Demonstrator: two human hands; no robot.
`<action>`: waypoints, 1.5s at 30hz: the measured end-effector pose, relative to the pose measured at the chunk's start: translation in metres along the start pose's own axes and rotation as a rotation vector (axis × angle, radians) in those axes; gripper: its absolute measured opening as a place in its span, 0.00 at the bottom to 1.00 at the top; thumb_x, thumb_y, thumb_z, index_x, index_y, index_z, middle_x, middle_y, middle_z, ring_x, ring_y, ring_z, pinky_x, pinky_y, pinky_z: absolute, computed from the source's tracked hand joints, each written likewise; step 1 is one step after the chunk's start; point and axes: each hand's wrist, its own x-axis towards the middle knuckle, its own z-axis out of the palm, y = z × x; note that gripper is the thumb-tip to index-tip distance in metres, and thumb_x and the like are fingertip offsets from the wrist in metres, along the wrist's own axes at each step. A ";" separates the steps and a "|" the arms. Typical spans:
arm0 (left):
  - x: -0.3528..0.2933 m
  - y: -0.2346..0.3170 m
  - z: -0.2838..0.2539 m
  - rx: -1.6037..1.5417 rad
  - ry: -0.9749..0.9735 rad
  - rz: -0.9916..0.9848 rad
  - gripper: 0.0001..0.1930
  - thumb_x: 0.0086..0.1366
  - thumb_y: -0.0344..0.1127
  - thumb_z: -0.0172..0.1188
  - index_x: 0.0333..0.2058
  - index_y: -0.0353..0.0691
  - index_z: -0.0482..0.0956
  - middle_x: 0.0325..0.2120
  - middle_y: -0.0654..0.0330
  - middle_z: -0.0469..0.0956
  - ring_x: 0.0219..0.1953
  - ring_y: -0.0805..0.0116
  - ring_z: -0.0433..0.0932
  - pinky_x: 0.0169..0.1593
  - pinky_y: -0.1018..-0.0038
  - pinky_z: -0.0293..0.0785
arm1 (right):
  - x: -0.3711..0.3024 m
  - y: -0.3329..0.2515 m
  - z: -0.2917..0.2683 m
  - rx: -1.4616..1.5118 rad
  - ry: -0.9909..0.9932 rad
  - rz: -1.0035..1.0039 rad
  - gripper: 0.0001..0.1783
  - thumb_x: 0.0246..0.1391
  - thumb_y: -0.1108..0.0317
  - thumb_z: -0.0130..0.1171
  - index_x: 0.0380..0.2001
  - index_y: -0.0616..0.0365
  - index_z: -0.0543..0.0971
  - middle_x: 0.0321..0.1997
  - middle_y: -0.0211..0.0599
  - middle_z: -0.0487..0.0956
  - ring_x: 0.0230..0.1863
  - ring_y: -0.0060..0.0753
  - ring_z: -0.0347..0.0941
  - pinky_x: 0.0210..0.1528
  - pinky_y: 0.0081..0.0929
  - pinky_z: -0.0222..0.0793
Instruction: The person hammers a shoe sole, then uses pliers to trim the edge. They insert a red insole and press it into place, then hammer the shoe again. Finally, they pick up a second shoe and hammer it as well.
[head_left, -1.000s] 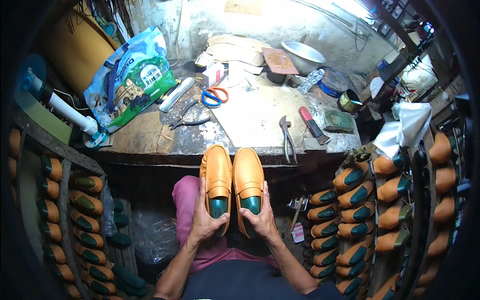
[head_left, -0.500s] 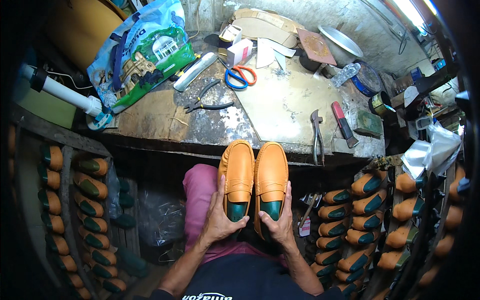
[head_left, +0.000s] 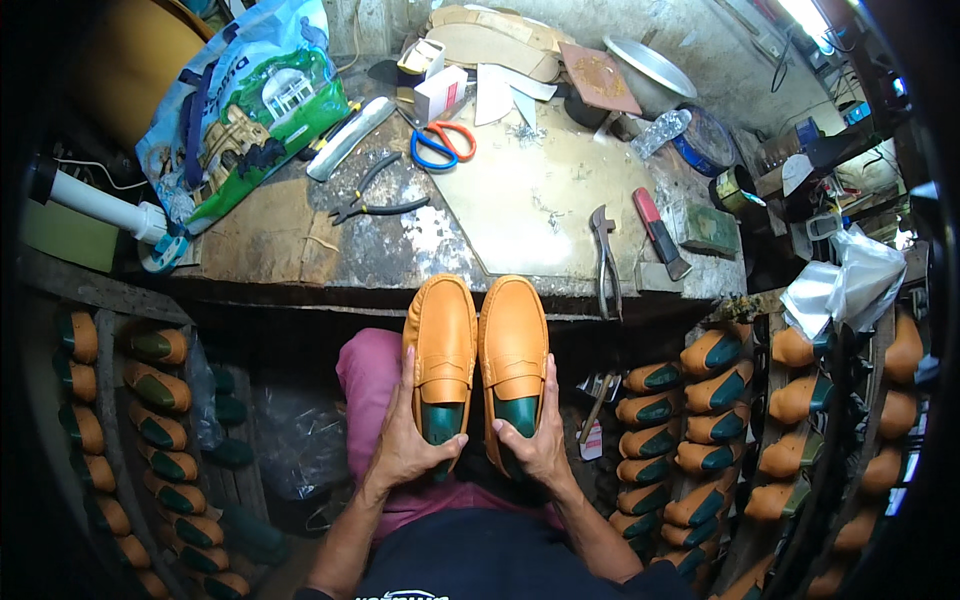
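Note:
Side by side above my lap, toes pointing away, are two tan loafers with dark green shoe lasts inside them. My left hand (head_left: 412,440) grips the left loafer (head_left: 445,330) near its heel, thumb across the opening. The right loafer (head_left: 514,330) is held the same way by my right hand (head_left: 536,440), its fingers along the outer side. A green last (head_left: 441,420) fills the left opening, and another green last (head_left: 515,412) shows in the right one. A narrow gap parts the two shoes. Their toes reach the bench's front edge.
On the workbench (head_left: 260,225) lie scissors (head_left: 443,147), cutting nippers (head_left: 380,190), pincers (head_left: 604,262) and a red-handled knife (head_left: 660,232). A printed bag (head_left: 250,120) stands at the left. Racks of tan shoes on green lasts (head_left: 165,432) flank me, with more shoes (head_left: 712,400) at the right.
The whole view has shifted, so the bench and racks sit further left. The two shoes have moved slightly apart at the toes. Both hands keep their hold.

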 end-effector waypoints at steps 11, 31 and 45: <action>0.000 -0.002 0.002 -0.042 -0.020 -0.045 0.78 0.53 0.39 0.87 0.87 0.38 0.31 0.82 0.33 0.55 0.84 0.38 0.59 0.85 0.52 0.58 | 0.000 0.001 0.002 -0.017 -0.006 -0.011 0.71 0.56 0.64 0.76 0.89 0.67 0.38 0.84 0.70 0.63 0.82 0.62 0.67 0.83 0.50 0.62; 0.001 -0.011 0.006 -0.091 -0.063 -0.031 0.85 0.55 0.41 0.87 0.84 0.41 0.14 0.77 0.34 0.66 0.77 0.40 0.72 0.80 0.52 0.68 | 0.000 0.005 0.001 -0.026 -0.004 0.000 0.71 0.57 0.59 0.77 0.88 0.69 0.40 0.84 0.70 0.62 0.82 0.64 0.66 0.83 0.50 0.61; -0.065 0.005 -0.027 -0.443 0.024 -0.007 0.79 0.60 0.55 0.84 0.86 0.34 0.25 0.87 0.42 0.39 0.89 0.49 0.38 0.88 0.55 0.38 | 0.014 -0.021 -0.003 0.190 -0.080 0.001 0.67 0.51 0.60 0.80 0.87 0.66 0.54 0.80 0.57 0.71 0.76 0.48 0.74 0.77 0.43 0.71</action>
